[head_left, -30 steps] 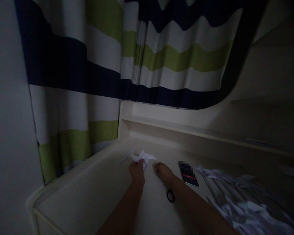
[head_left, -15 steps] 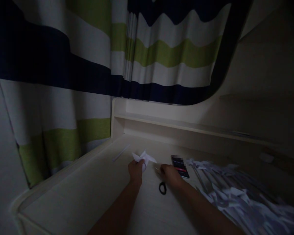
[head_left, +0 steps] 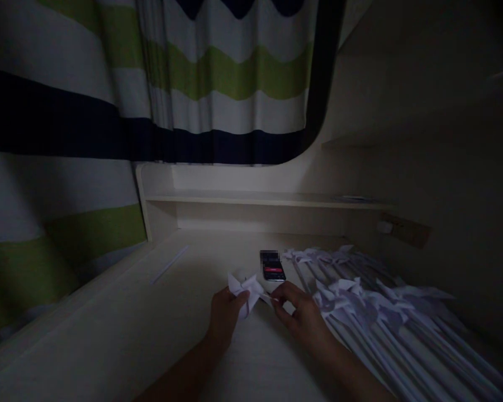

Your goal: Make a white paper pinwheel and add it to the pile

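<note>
My left hand (head_left: pixel 226 310) is closed around a white folded-paper pinwheel (head_left: pixel 245 290), with the thumb pressed on its front. To its right, my right hand (head_left: pixel 295 307) has its fingertips pinched on a thin, pale sliver (head_left: pixel 273 298), too small and dim to name. The sliver's tip lies close to the pinwheel's right blade; I cannot tell whether they touch. Just beyond the hands lies a phone (head_left: pixel 273 267) with its screen lit.
Several paper pinwheels on white paper sticks (head_left: pixel 360 312) lie in rows at the right. A single white stick (head_left: pixel 170 264) rests on the desk (head_left: pixel 121 312) at the left. A low shelf (head_left: pixel 251 197) runs along the back, below a striped curtain (head_left: pixel 238 72).
The view has turned right. My right hand has come closer to the pinwheel with its fingers pinched. The black ring seen on the desk before is no longer plainly visible.
</note>
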`<state>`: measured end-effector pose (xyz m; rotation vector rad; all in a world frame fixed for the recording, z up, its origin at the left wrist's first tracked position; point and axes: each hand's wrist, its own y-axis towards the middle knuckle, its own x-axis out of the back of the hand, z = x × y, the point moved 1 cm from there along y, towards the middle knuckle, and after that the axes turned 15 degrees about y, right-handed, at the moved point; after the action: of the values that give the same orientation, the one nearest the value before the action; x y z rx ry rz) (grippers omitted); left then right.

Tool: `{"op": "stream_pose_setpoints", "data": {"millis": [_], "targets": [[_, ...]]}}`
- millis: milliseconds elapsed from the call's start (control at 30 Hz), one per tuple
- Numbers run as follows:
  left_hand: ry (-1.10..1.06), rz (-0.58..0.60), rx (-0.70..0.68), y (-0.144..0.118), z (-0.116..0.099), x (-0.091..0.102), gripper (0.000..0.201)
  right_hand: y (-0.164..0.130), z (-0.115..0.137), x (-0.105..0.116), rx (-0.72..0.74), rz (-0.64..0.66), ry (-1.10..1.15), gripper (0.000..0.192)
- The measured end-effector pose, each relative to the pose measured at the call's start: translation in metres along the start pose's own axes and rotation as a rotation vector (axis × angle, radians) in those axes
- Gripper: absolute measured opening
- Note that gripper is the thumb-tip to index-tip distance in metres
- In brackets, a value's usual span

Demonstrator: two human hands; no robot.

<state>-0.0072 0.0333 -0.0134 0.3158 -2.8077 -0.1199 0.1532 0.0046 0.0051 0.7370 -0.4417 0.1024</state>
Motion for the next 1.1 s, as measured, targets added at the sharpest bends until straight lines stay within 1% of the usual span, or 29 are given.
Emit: {"op": "stream_pose_setpoints", "data": {"millis": [100,200,300,400,533,633,767,867,967,1100], "targets": [[0.051,0.033,-0.011,-0.003,-0.001,-0.005,0.014,-0.004,0.002,-0.003,0.100,0.031,-0.137,0.011],[0.097,0.038,-0.030,-0.004,0.002,-0.010,0.015,-0.007,-0.002,-0.007,0.131,0.025,-0.289,0.011],[0.123,0.013,-0.033,-0.004,0.006,-0.014,0.015,-0.008,-0.005,-0.010,0.139,0.025,-0.373,0.010],[0.107,0.020,-0.012,-0.005,0.008,-0.016,0.014,-0.008,-0.005,-0.012,0.125,0.025,-0.418,0.009],[0.087,0.045,-0.028,-0.008,0.004,-0.015,0.014,-0.007,-0.005,-0.014,0.128,0.030,-0.455,0.010],[0.108,0.013,-0.017,-0.010,0.000,-0.013,0.014,-0.007,-0.003,-0.015,0.151,0.031,-0.487,0.013],[0.133,-0.010,-0.011,-0.010,-0.003,-0.012,0.015,-0.007,-0.001,-0.015,0.167,0.028,-0.495,0.011],[0.137,0.009,-0.052,-0.010,-0.002,-0.013,0.013,-0.007,-0.002,-0.016,0.138,0.026,-0.514,0.010],[0.174,0.021,-0.130,-0.012,0.000,-0.014,0.012,-0.007,-0.003,-0.019,0.120,0.043,-0.541,0.012],[0.304,-0.021,-0.244,-0.015,0.002,-0.014,0.015,-0.008,-0.001,-0.022,0.116,0.023,-0.570,0.013]]}}
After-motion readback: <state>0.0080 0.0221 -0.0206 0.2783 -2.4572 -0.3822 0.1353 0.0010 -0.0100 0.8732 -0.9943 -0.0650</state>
